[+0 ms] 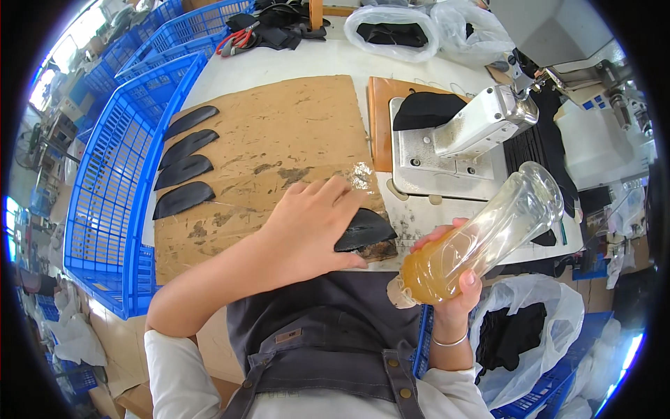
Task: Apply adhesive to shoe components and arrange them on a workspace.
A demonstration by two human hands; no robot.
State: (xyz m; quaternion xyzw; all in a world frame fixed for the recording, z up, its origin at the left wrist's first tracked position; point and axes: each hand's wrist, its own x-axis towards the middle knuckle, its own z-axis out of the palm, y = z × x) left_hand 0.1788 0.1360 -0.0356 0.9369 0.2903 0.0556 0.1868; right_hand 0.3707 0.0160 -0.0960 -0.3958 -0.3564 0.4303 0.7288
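My right hand is wrapped round a clear plastic bottle. Tilted neck down, the bottle has thick amber liquid gathered at its lower end, and its pale tip is just off the cardboard's near right corner. My left hand lies over the cardboard, its bent fingers and thumb around the left end of a shiny black half-moon piece; part of that piece is hidden under the hand. Several similar black pieces lie in a column along the cardboard's left side.
A sewing machine with black fabric on its bed stands at right. Blue crates line the left. Red-handled scissors lie at the back. A plastic-lined bin of black pieces is by my right arm.
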